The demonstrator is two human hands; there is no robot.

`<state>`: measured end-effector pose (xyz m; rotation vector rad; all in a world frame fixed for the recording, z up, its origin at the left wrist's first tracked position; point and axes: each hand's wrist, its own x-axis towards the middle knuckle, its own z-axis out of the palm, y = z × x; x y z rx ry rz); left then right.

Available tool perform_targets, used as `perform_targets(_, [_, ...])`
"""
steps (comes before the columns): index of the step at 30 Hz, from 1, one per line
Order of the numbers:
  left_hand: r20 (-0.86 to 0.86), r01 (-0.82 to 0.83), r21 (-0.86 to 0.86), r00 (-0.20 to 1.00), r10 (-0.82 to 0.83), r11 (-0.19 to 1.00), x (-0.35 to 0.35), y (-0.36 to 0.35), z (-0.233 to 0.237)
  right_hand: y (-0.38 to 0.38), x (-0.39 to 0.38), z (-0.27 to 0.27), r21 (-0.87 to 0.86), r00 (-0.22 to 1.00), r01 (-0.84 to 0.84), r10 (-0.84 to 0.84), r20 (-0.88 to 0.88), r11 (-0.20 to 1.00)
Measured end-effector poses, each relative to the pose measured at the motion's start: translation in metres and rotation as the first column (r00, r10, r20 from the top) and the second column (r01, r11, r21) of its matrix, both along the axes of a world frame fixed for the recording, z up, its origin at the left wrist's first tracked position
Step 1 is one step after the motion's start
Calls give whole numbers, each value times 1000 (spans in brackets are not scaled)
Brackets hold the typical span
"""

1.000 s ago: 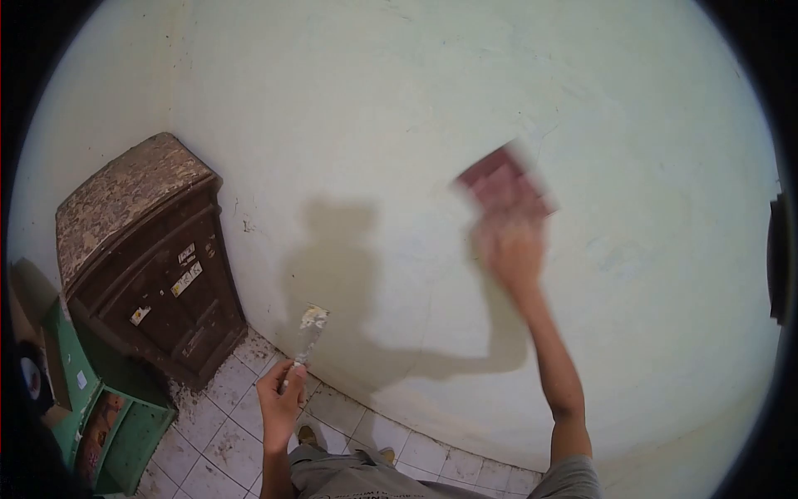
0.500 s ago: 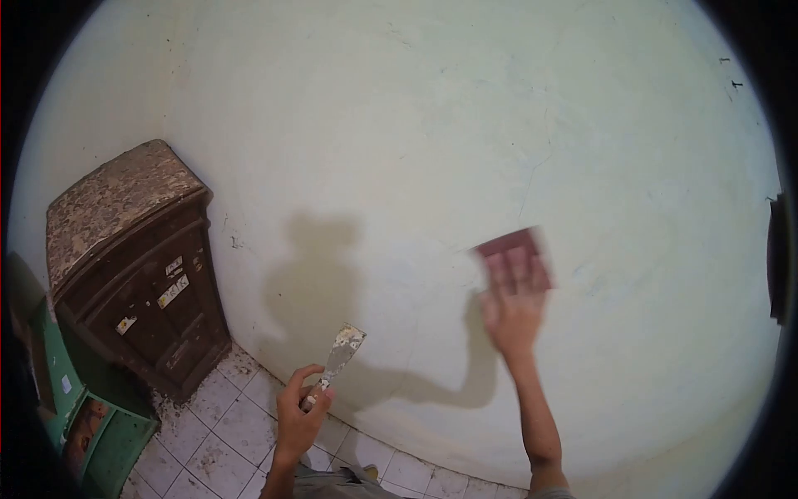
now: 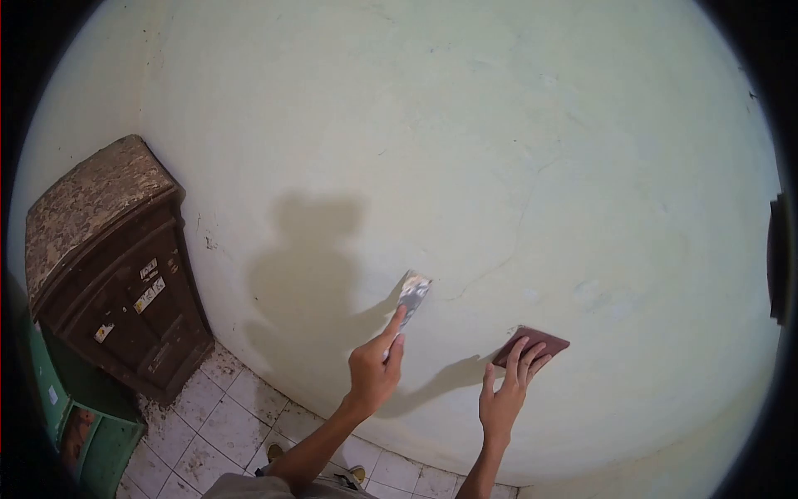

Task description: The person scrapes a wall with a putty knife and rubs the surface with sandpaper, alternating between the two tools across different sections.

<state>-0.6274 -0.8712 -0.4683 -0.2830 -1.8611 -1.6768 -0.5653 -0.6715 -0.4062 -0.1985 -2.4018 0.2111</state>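
My left hand [image 3: 376,370] is closed round the handle of a putty knife [image 3: 413,293], index finger stretched along its stained blade. The blade's tip is at the pale green wall [image 3: 449,191], by the end of a thin crack. Lower and to the right, my right hand [image 3: 505,399] has its fingers spread over a dark red sanding sheet [image 3: 542,343], which lies against the wall. The thumb is apart from the fingers, near the sheet's left corner.
A dark brown wooden cabinet [image 3: 137,287] with a worn top stands in the left corner, beside a green piece of furniture [image 3: 108,453]. Dirty white floor tiles [image 3: 233,428] run along the wall's foot. A dark object [image 3: 778,258] is at the right edge.
My left hand has moved up and right, bringing the blade to the wall. My right hand has come down with the red sheet. The view has shifted slightly right.
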Motion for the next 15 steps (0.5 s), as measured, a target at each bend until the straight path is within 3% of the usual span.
perform_targets(3, [-75,-23,38,997,25,999,-23,3,23,-1,-2,2,-29,999,-11,12,34,1000])
perform_targets(8, [-66,-7,84,998,12,996,-14,12,-8,2,-6,-1,-25,999,17,-16,38,1000])
perform_targets(12, [-108,-24,72,994,31,997,-31,7,23,2,-8,-6,-14,999,17,-16,37,1000])
perform_targets(15, [-124,-23,68,992,32,997,-33,11,15,5,-7,-5,4,997,38,-38,63,999])
